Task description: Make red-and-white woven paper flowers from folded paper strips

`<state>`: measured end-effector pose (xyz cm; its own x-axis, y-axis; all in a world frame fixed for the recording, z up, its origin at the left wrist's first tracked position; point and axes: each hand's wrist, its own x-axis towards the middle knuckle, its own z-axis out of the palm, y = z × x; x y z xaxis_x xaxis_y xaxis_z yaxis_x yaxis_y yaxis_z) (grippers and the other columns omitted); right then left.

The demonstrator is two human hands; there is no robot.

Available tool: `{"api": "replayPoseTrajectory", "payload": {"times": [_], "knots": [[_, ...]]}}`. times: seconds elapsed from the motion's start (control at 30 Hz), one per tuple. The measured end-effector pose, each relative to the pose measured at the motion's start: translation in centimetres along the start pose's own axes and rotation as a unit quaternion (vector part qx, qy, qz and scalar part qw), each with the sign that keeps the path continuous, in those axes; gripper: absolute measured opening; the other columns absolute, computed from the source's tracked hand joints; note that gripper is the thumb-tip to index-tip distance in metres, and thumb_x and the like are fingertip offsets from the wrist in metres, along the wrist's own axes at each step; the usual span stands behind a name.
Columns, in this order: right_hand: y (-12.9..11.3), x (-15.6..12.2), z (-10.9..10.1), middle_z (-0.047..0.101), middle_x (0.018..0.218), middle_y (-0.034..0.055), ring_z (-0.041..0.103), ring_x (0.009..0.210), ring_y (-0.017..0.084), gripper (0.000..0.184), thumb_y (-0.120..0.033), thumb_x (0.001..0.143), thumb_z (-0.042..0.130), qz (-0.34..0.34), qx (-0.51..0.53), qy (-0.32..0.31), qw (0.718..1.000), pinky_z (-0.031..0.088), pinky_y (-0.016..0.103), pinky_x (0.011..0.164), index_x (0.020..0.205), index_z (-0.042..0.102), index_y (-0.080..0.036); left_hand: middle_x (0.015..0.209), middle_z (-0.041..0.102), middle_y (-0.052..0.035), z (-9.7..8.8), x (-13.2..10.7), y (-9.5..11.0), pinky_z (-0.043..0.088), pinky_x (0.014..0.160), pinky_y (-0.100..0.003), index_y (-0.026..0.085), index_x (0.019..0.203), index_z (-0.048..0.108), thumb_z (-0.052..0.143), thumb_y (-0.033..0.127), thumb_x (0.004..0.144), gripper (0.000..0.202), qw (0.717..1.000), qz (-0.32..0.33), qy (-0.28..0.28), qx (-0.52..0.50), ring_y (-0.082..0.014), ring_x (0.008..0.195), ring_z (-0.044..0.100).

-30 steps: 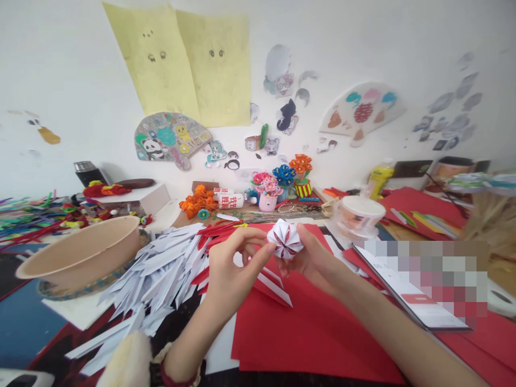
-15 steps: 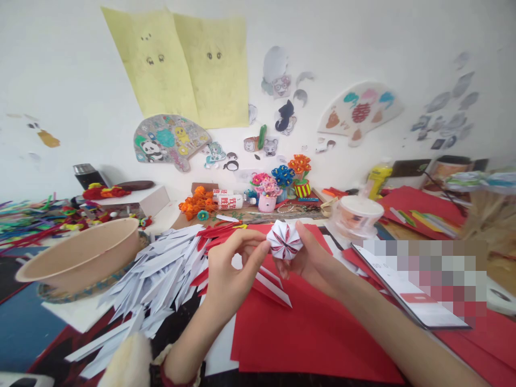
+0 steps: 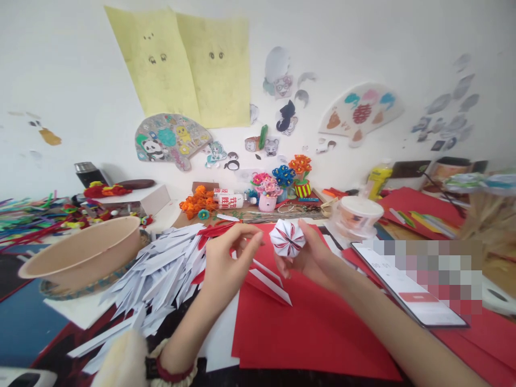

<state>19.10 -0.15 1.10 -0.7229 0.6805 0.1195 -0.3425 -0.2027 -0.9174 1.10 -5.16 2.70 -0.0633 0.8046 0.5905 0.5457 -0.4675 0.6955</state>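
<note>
A small round ball of folded white and red paper [image 3: 286, 238] is held up in my right hand [image 3: 310, 257], whose fingers curl around it from below and from the right. My left hand [image 3: 228, 258] hovers just left of the ball, a small gap away, fingers bent and loosely apart with nothing in them. Both hands are above a stack of red paper sheets [image 3: 306, 328]. A pile of folded white paper strips [image 3: 161, 274] lies to the left of my left hand.
A tan bowl [image 3: 76, 252] sits at the left. A clear round tub [image 3: 357, 216] and a phone [image 3: 407, 290] lie to the right. Paper flower pots [image 3: 282, 185], a glue bottle [image 3: 229, 200] and pipe cleaners [image 3: 32, 220] line the back by the decorated wall.
My left hand has let go of the paper ball and drawn slightly left. My right hand still holds the ball, turned a little.
</note>
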Motion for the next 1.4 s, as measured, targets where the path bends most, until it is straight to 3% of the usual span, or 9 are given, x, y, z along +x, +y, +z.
{"api": "replayPoseTrajectory", "payload": {"times": [0.07,0.2,0.3,0.5,0.6,0.87,0.93,1.1,1.4], "knots": [[0.0,0.2,-0.6,0.060,0.063,0.0022,0.056,0.055,0.015,0.054,-0.068,0.086,0.042,-0.005,-0.007,-0.007,1.000,0.047,0.028,0.058,0.079,0.060,-0.018,0.073,0.068,-0.0011,-0.6,0.6,-1.0,0.044,0.055,-0.023,0.019,0.082,0.066,0.057,0.029,0.085,0.013,0.996,-0.015,-0.051,0.064,-0.0126,0.059,0.058],[0.2,0.5,-1.6,0.060,0.064,0.0024,0.056,0.057,0.015,0.055,-0.069,0.086,0.039,-0.016,-0.036,-0.007,0.999,0.046,0.028,0.060,0.078,0.059,-0.018,0.081,0.070,-0.0021,-1.0,1.0,-3.1,0.045,0.066,-0.026,0.021,0.081,0.069,0.063,0.023,0.078,0.008,0.955,0.010,-0.256,0.151,-0.0170,0.074,0.061],[0.2,0.5,-1.9,0.059,0.064,0.0022,0.056,0.058,0.015,0.058,-0.071,0.085,0.039,-0.010,-0.053,-0.012,0.998,0.045,0.028,0.061,0.076,0.058,-0.018,0.087,0.068,-0.0033,-0.7,0.7,-3.8,0.045,0.076,-0.029,0.020,0.082,0.068,0.064,0.019,0.076,0.007,0.932,0.039,-0.316,0.171,-0.0200,0.086,0.060],[0.1,0.4,-2.0,0.057,0.064,0.0018,0.056,0.059,0.015,0.060,-0.074,0.083,0.039,0.002,-0.067,-0.015,0.998,0.046,0.029,0.062,0.070,0.057,-0.018,0.092,0.065,-0.0028,-0.4,0.4,-3.9,0.043,0.079,-0.032,0.021,0.088,0.064,0.065,0.016,0.076,0.013,0.919,0.064,-0.343,0.184,-0.0211,0.090,0.056],[0.1,0.5,-2.1,0.057,0.064,0.0018,0.055,0.059,0.015,0.061,-0.074,0.084,0.037,-0.003,-0.072,-0.012,0.997,0.045,0.028,0.062,0.070,0.057,-0.017,0.088,0.063,-0.0021,-0.6,0.5,-3.8,0.042,0.078,-0.030,0.020,0.082,0.064,0.062,0.014,0.078,0.007,0.911,0.096,-0.360,0.178,-0.0187,0.085,0.055],[0.1,0.5,-2.5,0.058,0.067,0.0021,0.055,0.059,0.014,0.061,-0.072,0.086,0.035,-0.023,-0.062,-0.012,0.998,0.045,0.028,0.063,0.080,0.060,-0.016,0.075,0.062,0.0008,-0.5,0.5,-3.2,0.038,0.078,-0.030,0.019,0.069,0.056,0.054,0.006,0.080,0.016,0.922,0.137,-0.328,0.154,-0.0160,0.077,0.054],[0.2,0.6,-2.7,0.058,0.068,0.0023,0.055,0.059,0.014,0.061,-0.071,0.087,0.034,-0.023,-0.063,-0.011,0.998,0.045,0.027,0.063,0.080,0.060,-0.016,0.074,0.062,0.0006,-0.4,0.5,-3.3,0.039,0.078,-0.030,0.019,0.069,0.056,0.057,0.009,0.080,0.014,0.923,0.128,-0.328,0.156,-0.0166,0.077,0.055],[0.4,0.7,-2.8,0.058,0.068,0.0025,0.056,0.059,0.014,0.063,-0.072,0.086,0.033,-0.011,-0.069,-0.016,0.997,0.046,0.027,0.062,0.080,0.060,-0.016,0.082,0.067,-0.0022,-0.3,0.5,-3.9,0.042,0.072,-0.025,0.018,0.075,0.064,0.062,0.019,0.081,0.006,0.910,0.066,-0.386,0.136,-0.0169,0.080,0.059],[0.3,0.7,-2.8,0.059,0.066,0.0030,0.057,0.058,0.013,0.060,-0.071,0.086,0.039,-0.013,-0.074,-0.010,0.997,0.047,0.026,0.060,0.077,0.061,-0.016,0.086,0.067,-0.0016,-0.5,0.7,-3.4,0.041,0.071,-0.026,0.019,0.086,0.063,0.056,0.015,0.082,0.009,0.923,0.014,-0.347,0.166,-0.0174,0.082,0.059]]}}
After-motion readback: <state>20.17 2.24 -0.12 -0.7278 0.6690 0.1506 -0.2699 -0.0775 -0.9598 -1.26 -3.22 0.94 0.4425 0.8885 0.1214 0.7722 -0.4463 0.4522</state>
